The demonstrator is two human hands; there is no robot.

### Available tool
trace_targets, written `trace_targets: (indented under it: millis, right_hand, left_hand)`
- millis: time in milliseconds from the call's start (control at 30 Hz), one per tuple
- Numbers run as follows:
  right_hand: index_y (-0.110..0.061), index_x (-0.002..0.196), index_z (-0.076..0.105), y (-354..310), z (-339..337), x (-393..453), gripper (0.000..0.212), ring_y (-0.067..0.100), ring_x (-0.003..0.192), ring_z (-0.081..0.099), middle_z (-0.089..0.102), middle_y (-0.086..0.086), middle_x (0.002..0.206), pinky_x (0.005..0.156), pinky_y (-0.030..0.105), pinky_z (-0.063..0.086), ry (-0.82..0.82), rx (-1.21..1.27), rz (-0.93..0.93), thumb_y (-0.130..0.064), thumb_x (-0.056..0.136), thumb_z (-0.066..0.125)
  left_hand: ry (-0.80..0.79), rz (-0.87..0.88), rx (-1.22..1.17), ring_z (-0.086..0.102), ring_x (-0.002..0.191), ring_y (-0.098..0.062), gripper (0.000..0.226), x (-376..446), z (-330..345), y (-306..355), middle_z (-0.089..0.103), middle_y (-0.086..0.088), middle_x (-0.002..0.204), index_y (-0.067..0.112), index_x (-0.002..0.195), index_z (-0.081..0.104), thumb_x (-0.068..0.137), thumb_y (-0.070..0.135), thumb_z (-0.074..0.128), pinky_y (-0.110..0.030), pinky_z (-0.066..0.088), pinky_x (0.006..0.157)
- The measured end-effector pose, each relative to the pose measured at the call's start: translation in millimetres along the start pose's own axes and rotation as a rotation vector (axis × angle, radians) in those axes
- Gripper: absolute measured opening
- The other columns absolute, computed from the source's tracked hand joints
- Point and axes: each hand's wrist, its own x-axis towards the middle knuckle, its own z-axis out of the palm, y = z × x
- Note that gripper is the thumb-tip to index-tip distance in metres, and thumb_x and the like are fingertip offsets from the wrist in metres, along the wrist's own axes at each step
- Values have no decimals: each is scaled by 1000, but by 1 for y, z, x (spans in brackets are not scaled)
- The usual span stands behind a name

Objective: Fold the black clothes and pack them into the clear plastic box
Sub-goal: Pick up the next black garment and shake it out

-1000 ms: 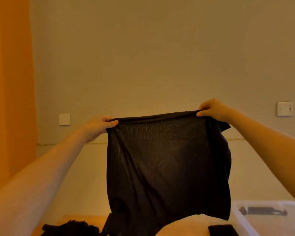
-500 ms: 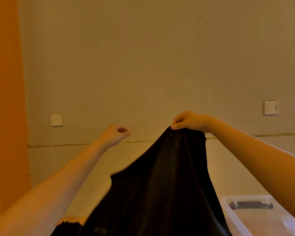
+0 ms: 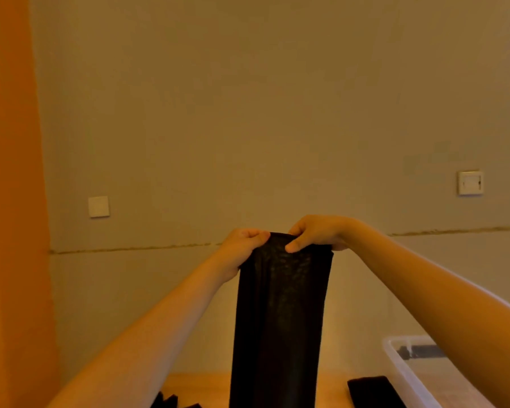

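Left hand (image 3: 242, 245), right hand (image 3: 312, 234) pinching black garment (image 3: 277, 319), no readable writing

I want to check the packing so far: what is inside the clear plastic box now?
Inside the clear plastic box, one dark, flat item lies at the far end; what it is, I cannot tell. The right forearm covers much of the box, and the frame edge hides the rest.

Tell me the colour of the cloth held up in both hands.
Black, with a fine mesh texture; the cloth shows best in the head view.
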Motion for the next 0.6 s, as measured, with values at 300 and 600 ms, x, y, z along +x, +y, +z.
trace_targets:
  millis: [300,600]
  right_hand:
    - [-9,85,64,5,19,17,4,14,81,64,67,1,81,75,26,52,87,159,-180,-9,87,61]
    - [-12,106,63,18,38,23,20,20,104,63,68,6,108,92,32,50,-43,262,-139,-8,87,60]
  left_hand:
    - [-207,-106,9,66,83,-13,21,1,-5,5,68,-1,87,9,94,62,91,29,56,-26,54,76]
    - [24,-51,28,56,68,-10,24,3,-6,4,56,1,72,16,75,54,98,17,47,-21,46,58]
